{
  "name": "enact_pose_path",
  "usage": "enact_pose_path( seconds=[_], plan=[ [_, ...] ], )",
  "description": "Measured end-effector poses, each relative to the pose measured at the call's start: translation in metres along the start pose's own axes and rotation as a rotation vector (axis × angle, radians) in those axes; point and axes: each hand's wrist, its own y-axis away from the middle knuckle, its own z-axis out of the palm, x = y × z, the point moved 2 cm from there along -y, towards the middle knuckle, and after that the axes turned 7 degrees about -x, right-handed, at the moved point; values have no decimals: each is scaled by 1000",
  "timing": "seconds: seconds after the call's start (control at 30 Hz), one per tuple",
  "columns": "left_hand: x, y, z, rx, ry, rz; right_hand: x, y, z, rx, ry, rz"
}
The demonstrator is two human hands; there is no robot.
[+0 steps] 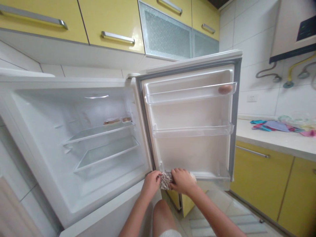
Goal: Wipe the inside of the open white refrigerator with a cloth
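Observation:
A shaggy grey-and-white cloth [166,180] is at the lower hinge-side corner of the open fridge door [190,149], by the clear bottom door shelf [209,176]. My left hand [151,183] has its fingers closed at the cloth's left edge. Lying over the right part of the cloth, my right hand [183,181] has its fingers curled round it. A pale bit of something shows past the right hand; I cannot tell whether it is the same cloth. The white fridge compartment [98,184] stands open to the left of both hands.
Inside, an upper glass shelf [98,132] bears small packages [112,121], above a lower glass shelf [106,154]. A brown egg-like item [225,89] sits in the top door shelf [187,93]. Coloured cloths [274,125] lie on the right counter [261,138]. Yellow cabinets [113,19] hang overhead.

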Motion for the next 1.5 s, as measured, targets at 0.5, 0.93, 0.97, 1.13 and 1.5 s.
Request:
enact_pose_path(
  seconds=[0.5,0.93,0.97,1.13,1.5],
  plan=[
    [0,4,-16,-91,-180,-27,-1,3,1,-15,-30,-16],
    [-6,14,-4,-100,-139,33,121,111,5,73,-63,92],
    [-5,14,-3,-97,-157,38,124,113,6,76,-64,91],
    [-4,14,-1,-46,-259,78,126,110,12,119,-23,106],
    [-1,7,-3,-80,-195,55,104,98,16,215,106,101]
  ],
)
